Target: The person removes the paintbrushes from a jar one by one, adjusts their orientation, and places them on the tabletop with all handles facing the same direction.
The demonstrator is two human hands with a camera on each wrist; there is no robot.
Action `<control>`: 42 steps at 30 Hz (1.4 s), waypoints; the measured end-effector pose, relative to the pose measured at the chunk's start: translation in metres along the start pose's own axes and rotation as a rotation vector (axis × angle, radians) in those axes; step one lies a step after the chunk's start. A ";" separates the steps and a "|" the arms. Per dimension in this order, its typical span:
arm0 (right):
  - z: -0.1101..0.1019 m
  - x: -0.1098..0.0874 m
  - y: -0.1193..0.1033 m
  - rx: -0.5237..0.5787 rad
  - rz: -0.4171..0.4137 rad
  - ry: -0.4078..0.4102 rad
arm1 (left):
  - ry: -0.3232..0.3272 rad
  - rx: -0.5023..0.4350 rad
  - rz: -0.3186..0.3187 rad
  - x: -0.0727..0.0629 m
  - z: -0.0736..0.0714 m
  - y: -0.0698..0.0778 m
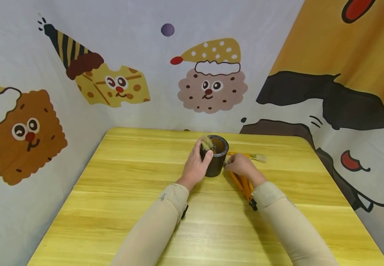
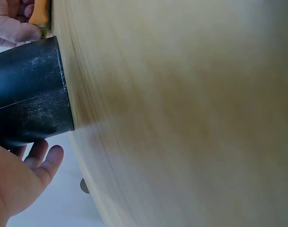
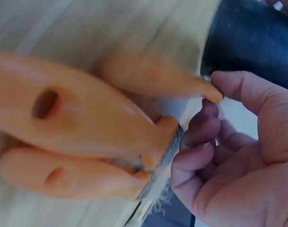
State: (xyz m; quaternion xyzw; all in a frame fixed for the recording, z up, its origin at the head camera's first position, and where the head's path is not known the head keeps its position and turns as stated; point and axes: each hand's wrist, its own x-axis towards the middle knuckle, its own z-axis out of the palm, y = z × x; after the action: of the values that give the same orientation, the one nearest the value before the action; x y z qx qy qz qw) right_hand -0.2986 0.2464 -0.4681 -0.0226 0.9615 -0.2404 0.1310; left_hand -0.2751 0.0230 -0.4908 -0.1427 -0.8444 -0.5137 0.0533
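A black cylindrical cup (image 1: pixel 215 166) stands on the wooden table. My left hand (image 1: pixel 194 164) grips it from the left side, thumb toward me. Over the cup's rim by that hand shows a yellowish bristly tuft (image 1: pixel 207 143). To the right of the cup, my right hand (image 1: pixel 243 165) pinches an orange-handled paintbrush (image 3: pixel 153 78) at its metal collar, between thumb and fingers. Beside it in the right wrist view lie more orange-handled brushes (image 3: pixel 82 113) with holes in their handles. Another paintbrush (image 1: pixel 260 158) with pale bristles points right behind that hand.
The wooden table (image 1: pixel 128 177) reaches back to a cloth wall (image 1: pixel 158 111) printed with cartoon figures. A small black piece (image 1: pixel 253 204) sits at the near end of the orange handles, close to the right sleeve (image 1: pixel 278 207).
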 end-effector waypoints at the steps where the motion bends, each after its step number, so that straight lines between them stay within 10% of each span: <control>1: -0.003 -0.001 0.002 0.059 -0.005 -0.008 | -0.001 -0.001 -0.004 0.000 0.000 0.000; 9: -0.034 -0.018 0.006 0.323 -0.032 0.058 | -0.003 0.003 -0.011 -0.001 0.000 0.001; 23: -0.127 -0.059 -0.063 0.395 -0.276 0.492 | -0.010 0.001 -0.001 0.000 0.000 0.000; 28: -0.128 -0.056 -0.078 0.496 -0.372 0.581 | -0.009 0.016 -0.012 0.001 0.000 -0.002; 42: -0.097 -0.040 -0.082 0.341 -0.435 0.661 | -0.021 0.011 -0.014 0.003 0.001 -0.004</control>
State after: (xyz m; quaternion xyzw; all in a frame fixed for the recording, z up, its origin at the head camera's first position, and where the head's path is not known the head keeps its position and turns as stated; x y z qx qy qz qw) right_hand -0.2870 0.2226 -0.3376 -0.1246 0.8711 -0.4124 -0.2359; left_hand -0.2791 0.0222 -0.4941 -0.1419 -0.8486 -0.5079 0.0414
